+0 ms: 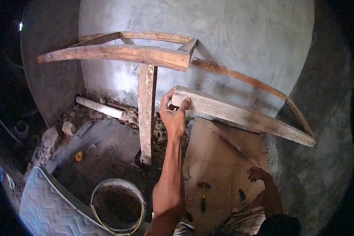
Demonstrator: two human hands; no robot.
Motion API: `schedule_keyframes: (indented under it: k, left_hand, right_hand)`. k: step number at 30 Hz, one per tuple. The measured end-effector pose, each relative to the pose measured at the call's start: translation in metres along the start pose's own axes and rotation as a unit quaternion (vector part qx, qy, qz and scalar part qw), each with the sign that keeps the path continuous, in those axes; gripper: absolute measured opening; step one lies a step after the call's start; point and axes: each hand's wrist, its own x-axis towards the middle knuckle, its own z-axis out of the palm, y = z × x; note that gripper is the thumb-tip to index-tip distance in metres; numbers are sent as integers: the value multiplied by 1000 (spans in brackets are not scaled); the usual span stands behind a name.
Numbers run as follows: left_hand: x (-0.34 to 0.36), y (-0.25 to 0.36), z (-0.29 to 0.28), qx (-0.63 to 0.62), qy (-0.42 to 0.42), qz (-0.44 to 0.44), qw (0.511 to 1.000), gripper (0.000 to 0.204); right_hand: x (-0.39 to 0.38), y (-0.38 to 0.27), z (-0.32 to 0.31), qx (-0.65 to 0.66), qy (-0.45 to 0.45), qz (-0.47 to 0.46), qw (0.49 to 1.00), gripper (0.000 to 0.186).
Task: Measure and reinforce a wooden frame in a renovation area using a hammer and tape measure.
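Observation:
My left hand (174, 114) is closed on the near end of a pale, worn wooden beam (224, 107). The thumb presses its front face, while the fingers wrap round the end. From there the beam slants down to the right, where its far end meets a thin side piece (299, 115) and a back rail (240, 77) along the wall. Just left of my hand stands a wooden post (147, 114) under another timber frame (118, 52). My right hand is out of view.
At the lower right, a co-worker's hand (257, 174) is over a brown board (202, 149). A hammer (203, 195) lies on that board. A round bucket (118, 185) and a patterned mattress (47, 204) are at lower left. A white pipe (100, 107) lies among rubble by the wall.

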Motion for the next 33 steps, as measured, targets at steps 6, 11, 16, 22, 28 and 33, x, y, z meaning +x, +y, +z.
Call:
schedule_keyframes:
  k: [6,11,16,22,28,33]
  left_hand:
    - [4,-7,-9,5,-8,-32,999,41]
    - [-4,13,0,25,-14,-20,999,48]
    - [-5,2,1,49,-10,3,999,45]
    - [-1,-11,-2,35,-16,12,999,41]
    - [1,-16,-2,3,-15,-15,1000,40]
    - [5,-30,-4,69,-13,20,997,36]
  right_hand:
    - [15,-7,5,8,-69,-71,995,43]
    - [9,-24,31,303,-96,-126,940,43]
    - [23,-105,31,30,-172,196,965,37]
    - [65,-74,7,108,-206,111,966,36]
    - [71,68,-25,211,-208,52,954,35]
    - [58,75,-26,292,-196,16,936,34]
